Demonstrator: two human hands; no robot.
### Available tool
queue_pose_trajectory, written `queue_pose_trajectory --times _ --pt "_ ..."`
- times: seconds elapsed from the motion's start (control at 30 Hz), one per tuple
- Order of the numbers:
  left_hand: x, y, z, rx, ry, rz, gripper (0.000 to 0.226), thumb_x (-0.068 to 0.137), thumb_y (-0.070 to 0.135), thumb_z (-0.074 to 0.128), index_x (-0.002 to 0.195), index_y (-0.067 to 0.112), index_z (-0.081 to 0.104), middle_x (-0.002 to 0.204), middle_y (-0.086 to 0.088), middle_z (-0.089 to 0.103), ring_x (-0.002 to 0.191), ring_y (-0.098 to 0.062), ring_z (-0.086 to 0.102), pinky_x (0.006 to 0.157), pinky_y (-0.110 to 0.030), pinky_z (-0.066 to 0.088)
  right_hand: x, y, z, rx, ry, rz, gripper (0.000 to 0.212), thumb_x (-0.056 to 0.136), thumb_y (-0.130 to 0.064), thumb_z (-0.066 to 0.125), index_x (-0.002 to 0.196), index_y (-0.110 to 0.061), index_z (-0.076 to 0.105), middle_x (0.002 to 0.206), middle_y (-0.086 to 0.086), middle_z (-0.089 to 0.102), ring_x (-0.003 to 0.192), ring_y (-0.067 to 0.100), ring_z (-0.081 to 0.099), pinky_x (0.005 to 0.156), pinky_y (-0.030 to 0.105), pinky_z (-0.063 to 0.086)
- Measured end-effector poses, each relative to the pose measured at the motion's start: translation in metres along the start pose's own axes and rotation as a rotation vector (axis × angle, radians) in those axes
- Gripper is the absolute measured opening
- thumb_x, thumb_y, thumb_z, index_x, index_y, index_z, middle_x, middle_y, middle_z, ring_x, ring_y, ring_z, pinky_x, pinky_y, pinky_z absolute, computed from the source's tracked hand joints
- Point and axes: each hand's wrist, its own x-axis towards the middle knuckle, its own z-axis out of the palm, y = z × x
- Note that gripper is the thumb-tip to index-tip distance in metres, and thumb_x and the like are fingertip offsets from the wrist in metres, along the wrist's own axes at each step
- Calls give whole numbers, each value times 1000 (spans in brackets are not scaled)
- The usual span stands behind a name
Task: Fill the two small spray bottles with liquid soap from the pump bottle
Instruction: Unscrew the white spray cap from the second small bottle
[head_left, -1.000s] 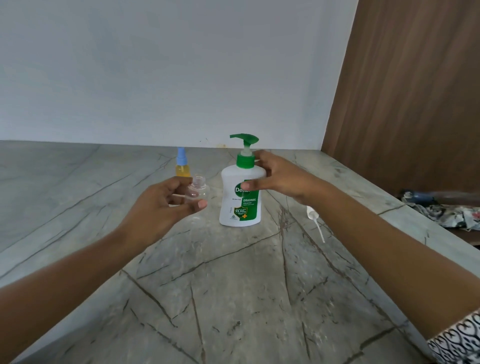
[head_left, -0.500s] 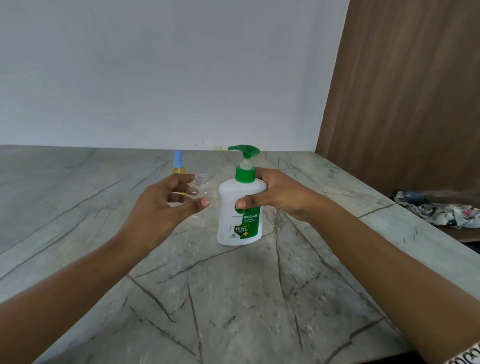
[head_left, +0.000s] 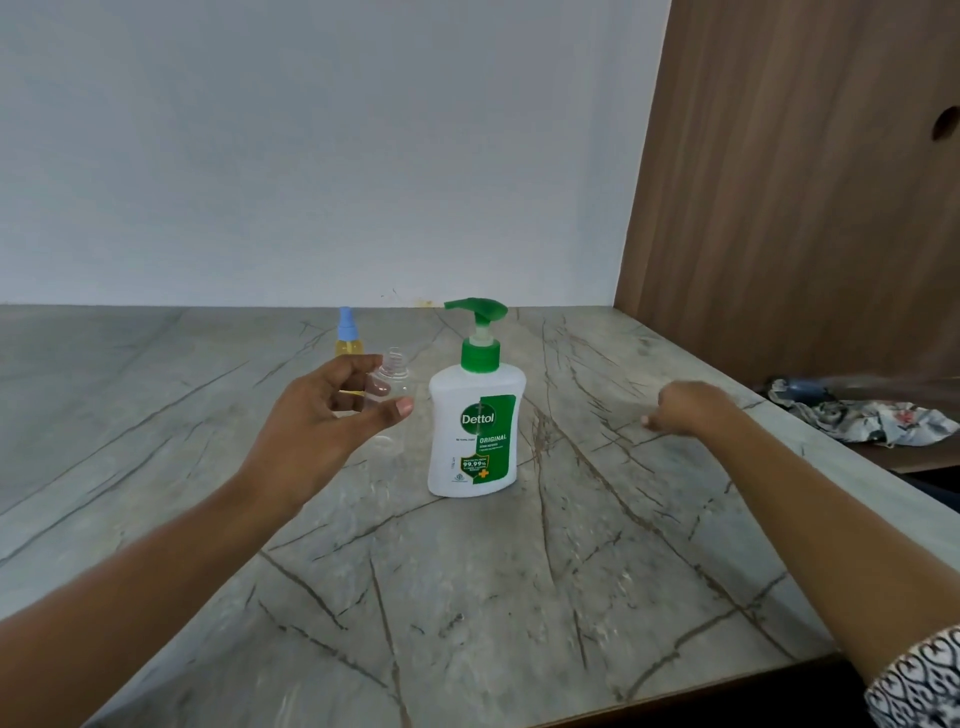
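The veined grey stone desk (head_left: 519, 613) carries a white Dettol pump bottle (head_left: 475, 431), upright near the middle with its green pump head on. Your left hand (head_left: 327, 421) pinches a clear, uncapped small spray bottle (head_left: 393, 376) just left of the pump bottle. Your right hand (head_left: 688, 410) hangs low over the desk to its right, too blurred to tell its grip. Behind your left hand stands a blue-capped spray bottle (head_left: 347, 335) of yellow liquid.

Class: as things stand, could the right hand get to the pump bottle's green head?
Probably yes: the right hand sits just right of the pump bottle, only bare counter between them, nothing covering the green head.
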Motion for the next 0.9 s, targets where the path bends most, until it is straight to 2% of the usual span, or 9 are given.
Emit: queue_pose_trajectory --times 0.17,0.27,0.33,0.43,0.53,0.6,0.7,0.83,0.9 --pt "3 -1 0 -8 -1 -1 68 51 61 72 111 31 63 98 3 68 88 -16 63 85 -45 53 -4 -13 0 61 46 -23 15 90 -16 60 101 -10 67 89 5 63 77 20 60 65 24 41" --pt "4 -4 0 -7 -4 -14 65 52 59 74 111 31 64 98 4 68 88 -14 63 86 -46 52 -9 -37 -17 661 -193 -58 7 91 -12 60 93 -7 64 92 10 62 70 20 60 58 26 49" --pt "4 -4 1 -5 -3 -15 58 58 53 81 109 32 64 97 5 68 87 -14 63 86 -47 52 -12 -52 -32 1136 -373 -25 10 92 -11 57 91 -4 65 96 11 60 76 20 57 68 31 52" --pt "6 -5 1 -4 -2 -7 54 60 52 80 108 32 65 95 6 67 87 -14 63 87 -48 51 -5 -70 -41 1449 -326 -15 9 91 -14 59 85 -11 66 89 4 62 75 12 53 63 23 45" --pt "7 -9 1 9 -6 -7 61 53 60 72 108 33 64 95 7 67 88 -14 64 87 -48 51 3 -80 -25 1641 -261 15 4 88 -8 62 84 -7 62 85 8 61 70 12 53 49 16 51" --pt "6 -11 0 10 -5 -6 63 52 61 70 108 34 64 96 6 67 89 -13 64 87 -48 51 4 -76 -7 1606 -255 -11 6 84 -2 65 85 -3 59 83 12 62 68 15 57 50 18 54" --pt "5 -11 0 10 -12 0 60 53 60 71 106 35 65 95 6 68 88 -12 64 87 -47 52 7 -63 12 1346 -200 -193 15 77 -2 72 88 -2 61 84 11 63 70 15 61 57 18 55" --pt "5 -12 1 -4 -21 -12 60 52 60 71 106 35 65 95 6 67 88 -13 64 86 -47 52 12 -54 12 808 -84 -455 26 75 -15 78 97 -21 66 87 -1 64 79 12 57 73 25 46" --pt "5 -11 2 -7 -29 -13 61 52 61 73 106 34 65 95 5 67 88 -13 64 86 -48 52 14 -57 9 707 -106 -497 38 75 -18 79 109 -24 63 90 -8 60 80 7 55 73 19 42"
